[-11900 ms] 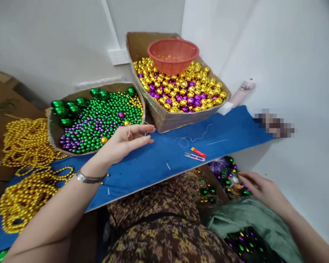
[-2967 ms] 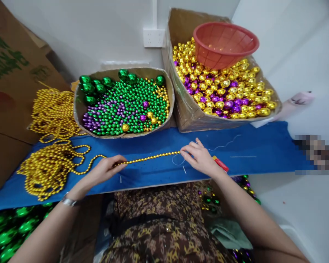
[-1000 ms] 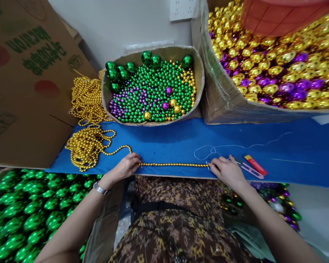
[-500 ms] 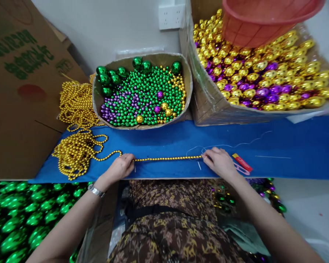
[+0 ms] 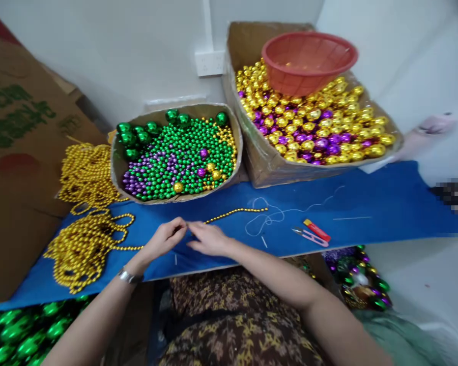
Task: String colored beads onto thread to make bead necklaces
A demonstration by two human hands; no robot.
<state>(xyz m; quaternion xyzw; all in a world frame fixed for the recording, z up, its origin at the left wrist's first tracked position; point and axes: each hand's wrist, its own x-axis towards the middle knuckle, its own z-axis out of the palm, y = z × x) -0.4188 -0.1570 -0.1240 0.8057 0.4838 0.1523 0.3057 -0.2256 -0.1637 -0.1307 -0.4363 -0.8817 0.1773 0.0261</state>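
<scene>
My left hand (image 5: 165, 239) is closed in a pinch on a gold bead string (image 5: 238, 210) over the blue cloth. My right hand (image 5: 210, 239) meets it, its fingertips pinched on the same string beside the left fingers. The string's free end lies on the cloth beyond my right hand. On the other side, gold beads run from my left hand to a heaped pile of gold bead strings (image 5: 80, 249). The exact grip between the fingertips is too small to make out. A loose white thread (image 5: 266, 218) curls near the string's free end.
Pink-handled thread snips (image 5: 313, 238) and a red-and-yellow packet (image 5: 317, 231) lie at right. Behind stand a carton of green, purple and gold beads (image 5: 177, 199) and a larger carton (image 5: 267, 170) of gold and purple ones, topped by a red basket (image 5: 309, 76). Another person is partly visible at far right.
My right hand has left the string's right end and moved left to my left hand. The stretched string now lies slack and curved. The view has shifted right.
</scene>
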